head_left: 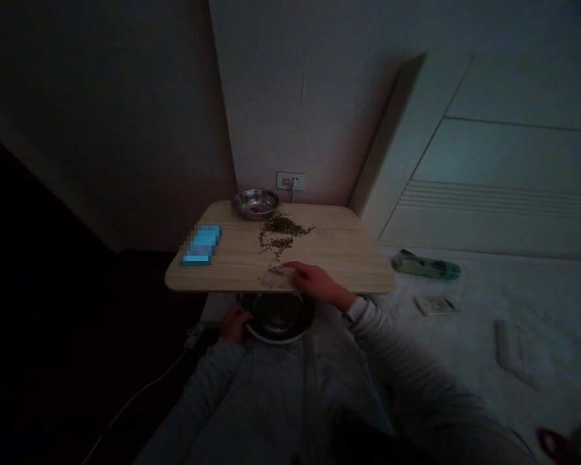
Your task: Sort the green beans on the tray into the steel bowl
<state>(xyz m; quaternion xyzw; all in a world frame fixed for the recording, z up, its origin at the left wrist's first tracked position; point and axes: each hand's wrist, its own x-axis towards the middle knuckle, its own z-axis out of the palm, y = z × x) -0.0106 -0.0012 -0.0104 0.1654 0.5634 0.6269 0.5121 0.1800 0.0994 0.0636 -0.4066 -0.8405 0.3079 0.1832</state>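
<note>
My left hand [234, 323] grips the left rim of a dark metal bowl [277, 337], which sits just below the table's front edge. Small dark specks show inside the bowl, too dim to make out well. My right hand [314, 281] lies at the front of the table, its fingers closed on a thin see-through plastic piece [274, 278]. A few small green beans show at that piece. Farther back, a loose pile of small green beans [283, 225] spreads over the wooden table [341, 248], with stray ones scattered toward me.
A shiny steel bowl [255, 204] stands at the table's back left. A phone [202, 245] with a blurred lit screen lies at the left. Behind is a wall socket [290, 181]. On the white bed to the right are a green bottle [426, 265] and a small card-like box [436, 305].
</note>
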